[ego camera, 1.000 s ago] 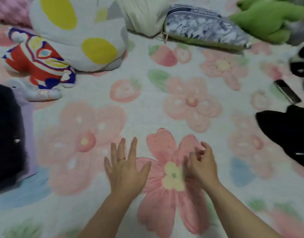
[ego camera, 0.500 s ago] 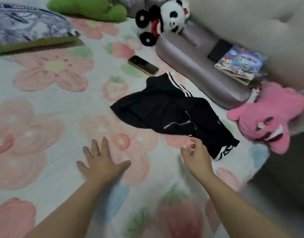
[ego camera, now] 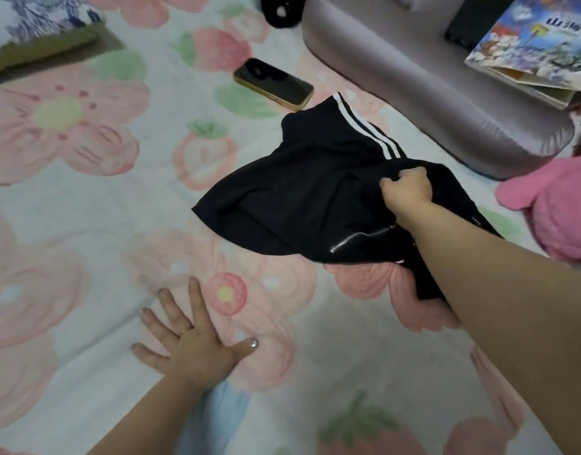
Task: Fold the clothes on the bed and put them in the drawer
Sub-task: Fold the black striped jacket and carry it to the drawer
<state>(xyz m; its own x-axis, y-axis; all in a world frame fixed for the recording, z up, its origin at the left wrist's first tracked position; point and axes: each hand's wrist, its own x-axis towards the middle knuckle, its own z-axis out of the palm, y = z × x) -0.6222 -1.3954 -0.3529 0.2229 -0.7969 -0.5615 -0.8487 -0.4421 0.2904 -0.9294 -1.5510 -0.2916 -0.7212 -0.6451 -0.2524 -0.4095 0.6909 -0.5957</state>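
Two hands: over the bed point(ego camera: 85, 224)
Left hand point(ego camera: 197, 343): fingers apart, flat on the bed
Right hand point(ego camera: 405, 188): fingers clamped on the clothes point(ego camera: 299, 192)
Clothes: black, crumpled on the bed, under the right fingers
Phone point(ego camera: 272, 83): past the right fingers, beside the clothes

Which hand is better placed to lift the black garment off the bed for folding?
Right. The right hand grips a bunch of the black garment near its middle, while the left hand lies flat with fingers spread on the bedspread, apart from the cloth.
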